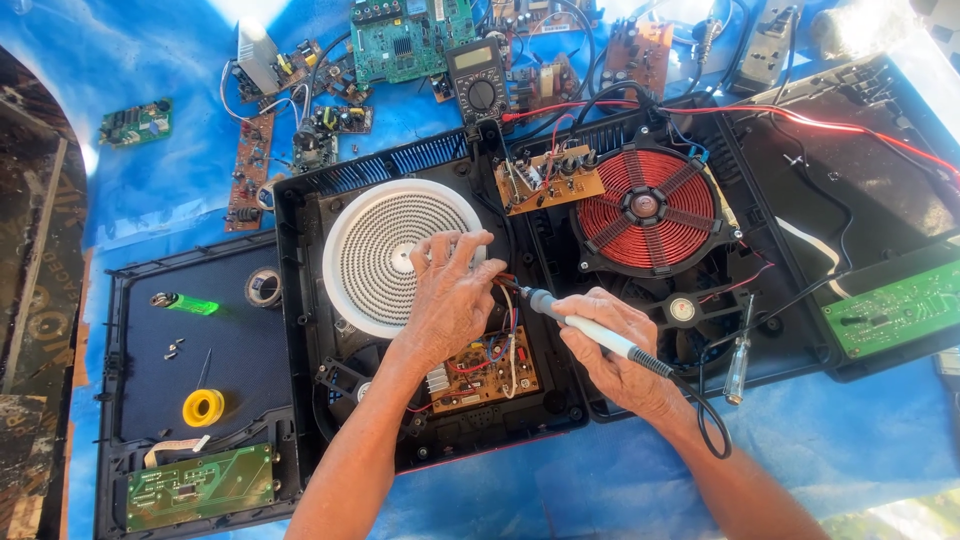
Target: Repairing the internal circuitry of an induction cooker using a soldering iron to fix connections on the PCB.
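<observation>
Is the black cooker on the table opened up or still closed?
Opened up: the cooker has no top cover, baring its white coil, red coil and circuit boards.

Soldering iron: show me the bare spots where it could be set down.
Free: the blue cloth below the right hand and screwdriver; the black panel between the green lighter and solder reel. Crowded: the open cooker around the left hand, and the top edge, littered with circuit boards and a multimeter.
</observation>
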